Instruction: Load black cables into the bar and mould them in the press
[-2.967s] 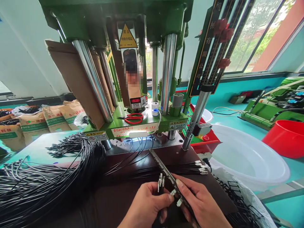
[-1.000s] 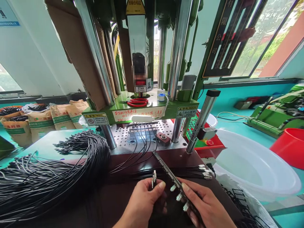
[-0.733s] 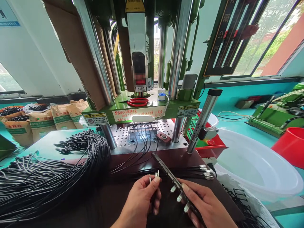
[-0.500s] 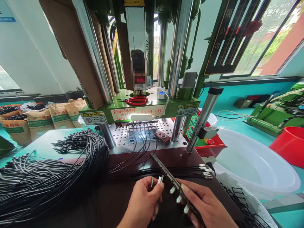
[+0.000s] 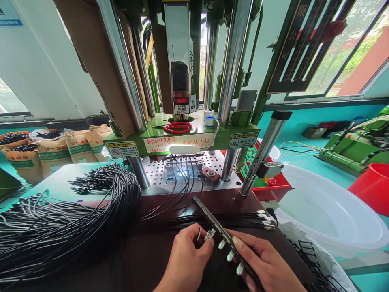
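My right hand (image 5: 267,265) grips a long black fixture bar (image 5: 209,217) that slants up and left, with several silver connector ends (image 5: 231,255) seated along it. My left hand (image 5: 187,263) is closed in a pinch on thin black cables tipped with silver plugs (image 5: 209,234), holding a plug right against the bar. Behind the hands stands a green moulding press (image 5: 179,142); several black cables (image 5: 182,178) run into its mould on the perforated plate.
A large bundle of black cables (image 5: 60,219) lies left on the dark mat. More plug-ended cables (image 5: 261,219) lie right of the bar. A white plastic basin (image 5: 328,219) and a red tub (image 5: 373,190) sit right. Red scissors (image 5: 178,127) rest on the press. Sacks (image 5: 51,152) stand far left.
The press platen has risen, uncovering the mould and its cables. My left hand seated more plugs on the bar and has now brought another plug against it; the right hand keeps holding the bar.
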The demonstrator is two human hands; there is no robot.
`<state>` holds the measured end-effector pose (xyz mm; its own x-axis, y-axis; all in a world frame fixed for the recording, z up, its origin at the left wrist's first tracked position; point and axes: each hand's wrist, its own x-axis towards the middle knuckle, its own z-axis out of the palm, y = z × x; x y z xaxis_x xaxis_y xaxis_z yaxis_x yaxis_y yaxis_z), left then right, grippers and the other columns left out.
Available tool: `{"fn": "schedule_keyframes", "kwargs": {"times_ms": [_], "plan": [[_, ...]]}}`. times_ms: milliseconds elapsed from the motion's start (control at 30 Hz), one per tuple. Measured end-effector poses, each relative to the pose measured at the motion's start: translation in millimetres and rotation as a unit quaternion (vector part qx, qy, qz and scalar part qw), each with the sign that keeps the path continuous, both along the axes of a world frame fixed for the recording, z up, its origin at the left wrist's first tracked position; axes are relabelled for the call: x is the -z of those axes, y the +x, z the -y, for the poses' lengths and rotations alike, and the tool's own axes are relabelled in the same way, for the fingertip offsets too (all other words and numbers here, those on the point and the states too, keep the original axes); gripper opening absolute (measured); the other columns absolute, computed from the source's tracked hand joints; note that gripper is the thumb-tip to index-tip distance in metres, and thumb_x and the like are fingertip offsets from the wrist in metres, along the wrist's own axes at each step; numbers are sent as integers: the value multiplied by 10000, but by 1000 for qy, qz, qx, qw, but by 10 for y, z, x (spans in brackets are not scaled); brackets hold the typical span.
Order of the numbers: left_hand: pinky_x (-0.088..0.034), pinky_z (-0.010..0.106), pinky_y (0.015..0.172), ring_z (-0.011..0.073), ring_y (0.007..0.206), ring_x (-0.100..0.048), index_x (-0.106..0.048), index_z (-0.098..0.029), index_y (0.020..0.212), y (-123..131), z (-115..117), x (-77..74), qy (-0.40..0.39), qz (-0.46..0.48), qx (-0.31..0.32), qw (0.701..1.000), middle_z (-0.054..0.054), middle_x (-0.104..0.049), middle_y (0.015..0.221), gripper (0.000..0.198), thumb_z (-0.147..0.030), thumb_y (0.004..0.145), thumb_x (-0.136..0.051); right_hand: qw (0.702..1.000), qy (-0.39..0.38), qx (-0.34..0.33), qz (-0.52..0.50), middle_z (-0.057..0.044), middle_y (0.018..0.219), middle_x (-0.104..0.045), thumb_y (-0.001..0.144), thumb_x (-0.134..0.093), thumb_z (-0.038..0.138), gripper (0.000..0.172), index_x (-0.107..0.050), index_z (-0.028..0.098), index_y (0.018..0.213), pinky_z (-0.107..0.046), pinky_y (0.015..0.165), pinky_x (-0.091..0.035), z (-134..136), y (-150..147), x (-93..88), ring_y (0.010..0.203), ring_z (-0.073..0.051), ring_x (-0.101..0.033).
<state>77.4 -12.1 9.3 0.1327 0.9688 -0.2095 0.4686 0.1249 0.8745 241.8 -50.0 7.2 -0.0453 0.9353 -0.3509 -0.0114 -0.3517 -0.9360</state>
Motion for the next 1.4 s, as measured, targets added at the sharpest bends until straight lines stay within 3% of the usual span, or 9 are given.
{"fn": "schedule_keyframes", "kwargs": {"times_ms": [233,633,767,867,967,1200,1400], "plan": [[-280,206,507,104,571,-366,-558,-178,616,-6,8,-49,7,-18,17,1000,-54,-447,558,235,-363,759,-577,1000,-5,-11,24,70,419,-417,776,-524,660,694,-609,132,1217,-142,287,-271,16,-4,-10,322,-56,-340],[-260,209,460,88,506,-373,-554,-176,609,23,-48,-94,7,-20,37,999,-57,-441,514,192,-293,761,-555,995,57,-54,54,52,454,-466,842,-447,646,646,-594,170,1253,-167,298,-278,-5,9,119,315,-69,-383],[-295,209,371,88,394,-402,-554,-178,712,-36,-82,-74,-99,98,44,989,-55,-469,531,157,-328,755,-571,997,55,-40,30,51,458,-464,820,-486,645,640,-618,169,1227,-165,297,-269,-1,11,85,326,-64,-370],[-430,228,465,99,491,-498,-585,-151,859,-193,-124,-80,-142,236,12,961,-28,-537,640,234,-327,719,-651,999,43,-28,4,48,525,-478,817,-505,626,601,-634,184,1204,-148,294,-269,-5,11,72,331,-43,-355],[-464,240,539,103,551,-525,-579,-131,947,-331,-147,-86,-171,293,-38,940,-19,-555,647,349,-344,700,-703,999,22,-23,6,51,550,-475,819,-514,603,590,-612,190,1228,-135,272,-277,-11,8,60,325,-40,-368],[-355,202,410,79,453,-467,-582,-130,759,-224,-123,-6,-150,224,-6,963,-12,-556,594,259,-364,715,-683,998,19,-46,38,38,584,-498,835,-496,606,588,-605,187,1233,-132,280,-304,10,34,49,337,-41,-404],[-338,198,397,75,438,-449,-608,-127,747,-189,-136,1,-151,189,-1,970,-16,-552,578,259,-371,703,-682,995,45,-75,50,42,507,-482,848,-475,611,603,-623,151,1211,-150,307,-293,11,47,49,335,-46,-376]]}}
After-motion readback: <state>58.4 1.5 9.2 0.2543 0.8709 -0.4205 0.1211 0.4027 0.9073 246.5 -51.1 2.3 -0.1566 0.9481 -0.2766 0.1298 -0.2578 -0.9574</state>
